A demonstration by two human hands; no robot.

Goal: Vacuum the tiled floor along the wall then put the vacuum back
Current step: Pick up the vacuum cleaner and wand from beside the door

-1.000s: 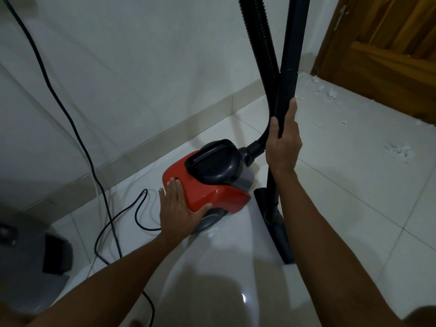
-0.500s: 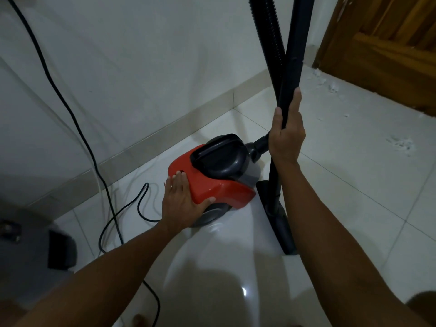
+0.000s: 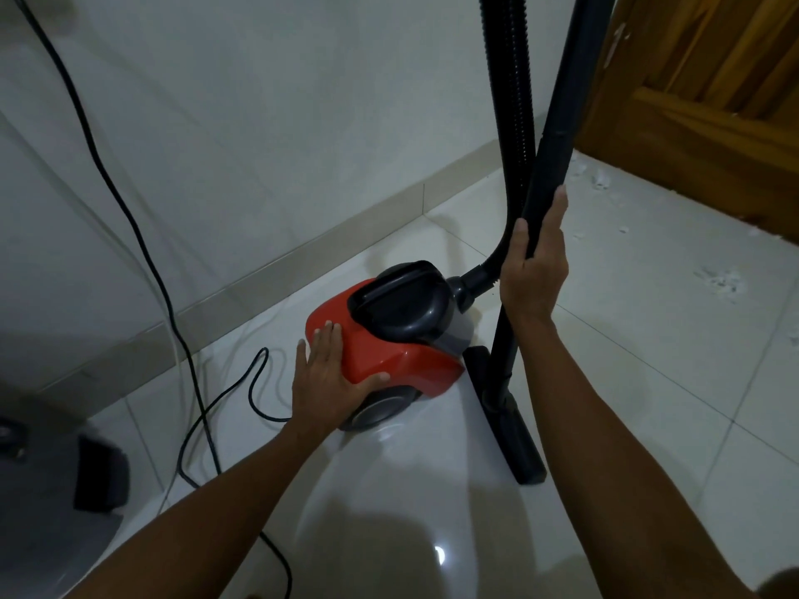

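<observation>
We see the red vacuum [image 3: 380,361] sitting on the tiled floor [image 3: 648,382] near the wall [image 3: 259,144]. The left hand [image 3: 330,382] rests flat on its rear, fingers straight, grip holding nothing. The right hand [image 3: 536,270] wraps its grip around the upright black tube [image 3: 557,123], beside the ribbed hose [image 3: 512,101]. The floor head [image 3: 506,417] touches the tiles just beside the vacuum; white scraps [image 3: 717,283] lie near the wooden door [image 3: 713,92].

no readable txt, labels, brands or nos. anywhere in view.
</observation>
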